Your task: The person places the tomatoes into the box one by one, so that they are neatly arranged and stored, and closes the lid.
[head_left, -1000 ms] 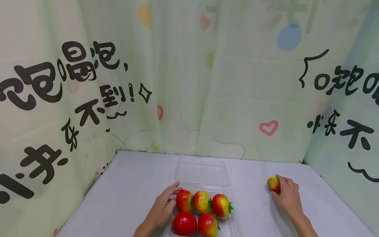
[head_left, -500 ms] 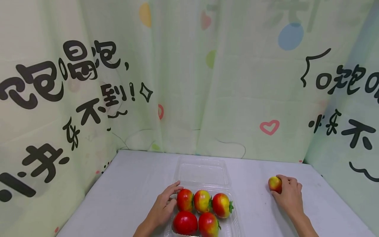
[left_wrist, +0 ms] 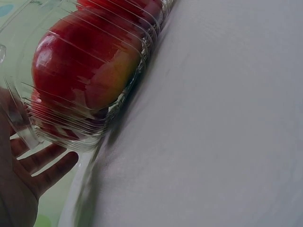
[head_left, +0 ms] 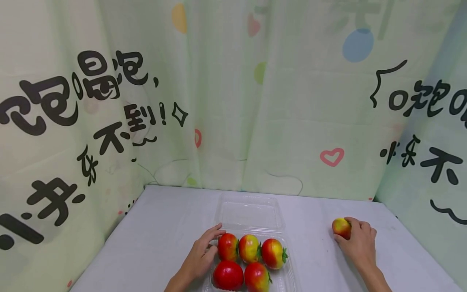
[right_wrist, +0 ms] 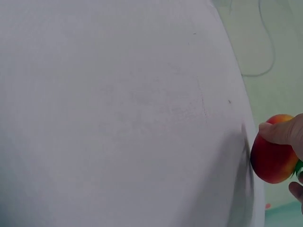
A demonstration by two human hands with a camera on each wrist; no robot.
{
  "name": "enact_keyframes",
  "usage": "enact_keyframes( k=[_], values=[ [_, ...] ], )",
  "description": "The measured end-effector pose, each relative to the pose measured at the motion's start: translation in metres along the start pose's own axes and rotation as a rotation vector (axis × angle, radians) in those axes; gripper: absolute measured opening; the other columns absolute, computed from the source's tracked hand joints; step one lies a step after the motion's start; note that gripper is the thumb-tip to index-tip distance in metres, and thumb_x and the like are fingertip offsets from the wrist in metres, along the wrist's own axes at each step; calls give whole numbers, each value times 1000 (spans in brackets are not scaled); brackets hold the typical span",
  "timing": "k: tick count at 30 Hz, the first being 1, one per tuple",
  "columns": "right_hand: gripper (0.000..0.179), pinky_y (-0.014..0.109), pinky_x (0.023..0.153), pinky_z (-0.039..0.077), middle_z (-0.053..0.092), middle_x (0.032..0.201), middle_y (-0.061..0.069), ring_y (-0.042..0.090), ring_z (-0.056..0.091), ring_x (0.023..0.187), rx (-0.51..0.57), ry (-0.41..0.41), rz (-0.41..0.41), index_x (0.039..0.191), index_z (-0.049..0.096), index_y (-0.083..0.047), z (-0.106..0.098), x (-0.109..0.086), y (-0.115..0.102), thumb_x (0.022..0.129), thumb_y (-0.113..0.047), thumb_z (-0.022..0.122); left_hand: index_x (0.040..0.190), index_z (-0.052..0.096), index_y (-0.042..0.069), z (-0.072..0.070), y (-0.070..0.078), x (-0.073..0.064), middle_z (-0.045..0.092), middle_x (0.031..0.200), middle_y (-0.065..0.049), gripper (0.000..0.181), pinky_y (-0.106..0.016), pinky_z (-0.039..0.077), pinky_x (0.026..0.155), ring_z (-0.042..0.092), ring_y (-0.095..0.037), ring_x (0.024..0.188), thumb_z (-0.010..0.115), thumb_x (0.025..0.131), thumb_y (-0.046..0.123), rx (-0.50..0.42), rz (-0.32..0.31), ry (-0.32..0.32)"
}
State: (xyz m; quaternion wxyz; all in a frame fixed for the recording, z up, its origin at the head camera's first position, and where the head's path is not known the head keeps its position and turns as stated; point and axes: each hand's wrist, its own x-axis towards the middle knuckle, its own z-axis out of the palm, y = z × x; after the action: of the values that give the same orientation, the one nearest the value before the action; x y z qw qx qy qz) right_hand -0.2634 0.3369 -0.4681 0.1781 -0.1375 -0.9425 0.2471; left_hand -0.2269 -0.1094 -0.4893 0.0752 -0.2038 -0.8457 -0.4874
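My right hand (head_left: 359,243) holds a red-and-yellow fruit (head_left: 341,228) between thumb and fingers, low over the right part of the white table. In the right wrist view the thumb presses on the same fruit (right_wrist: 273,158), and a bit of its green leafy cap shows. A hinged clear plastic box (head_left: 292,273) lies open in front, with several similar fruits in it, one of them plain red (head_left: 228,275). My left hand (head_left: 198,255) rests at the box's left side with fingers extended. The left wrist view shows those fingers (left_wrist: 52,172) spread by the ribbed box corner.
The box's clear lid (head_left: 249,213) lies folded back on the white table (head_left: 175,215), toward its far edge. Behind and at both sides hangs a pale green curtain (head_left: 222,93) with black lettering and coloured shapes.
My right hand and its fruit have shifted slightly to the right, and a little more of the fruit shows. The left hand and the box stay where they were.
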Motion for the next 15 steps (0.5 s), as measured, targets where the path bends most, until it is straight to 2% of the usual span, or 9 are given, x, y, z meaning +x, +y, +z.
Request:
enact_keyframes(
  k=[7,15],
  values=[
    [68,68,101,40,35,131,38,54,26,125,17,6,0,134,45,14,-3,-6,-5,82,-8,82,135,61,3,-1,1,-1,50,153,-18,46,-40,58,94,61,-31,124,50,90,6,-4,6,-1],
    [69,65,98,37,41,129,38,54,29,123,50,21,-26,131,48,14,-10,-15,-10,80,-17,84,135,61,3,-1,2,-1,50,153,-18,46,-42,58,94,62,-31,123,52,90,7,-4,3,1]
  ],
)
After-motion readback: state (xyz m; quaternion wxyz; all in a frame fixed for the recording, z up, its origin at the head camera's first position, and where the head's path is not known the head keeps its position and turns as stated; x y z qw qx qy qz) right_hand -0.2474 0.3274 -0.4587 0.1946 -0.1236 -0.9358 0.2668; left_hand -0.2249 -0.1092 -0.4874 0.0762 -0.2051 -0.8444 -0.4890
